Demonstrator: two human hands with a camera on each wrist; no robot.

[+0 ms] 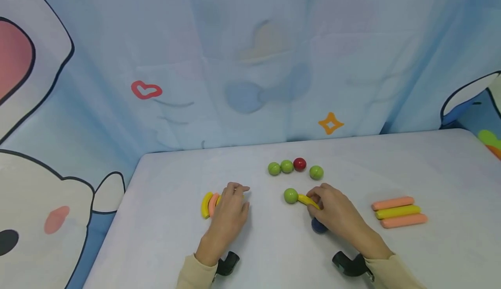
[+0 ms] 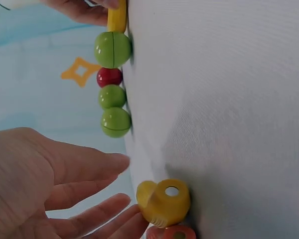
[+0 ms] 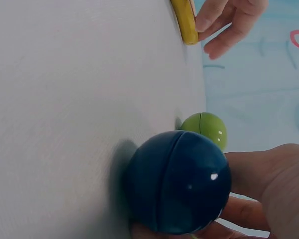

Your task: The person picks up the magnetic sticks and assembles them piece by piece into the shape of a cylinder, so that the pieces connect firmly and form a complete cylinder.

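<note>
1. My right hand (image 1: 334,208) pinches the yellow piece (image 1: 304,199) by its near end, likely so its far end is left free at ten o'clock, beside the green ball (image 1: 291,195).
2. My left hand (image 1: 230,208), apart at nine o'clock, lies loose-fingered by the curved pieces (image 1: 213,204), seemingly grouped by shape.
3. The blue ball (image 3: 177,181) sits between seven and eight o'clock of my right hand.

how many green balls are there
4. Two green balls left of the red ball, a third right of it, a fourth beside the yellow piece in the right hand. More may be hidden.
</note>
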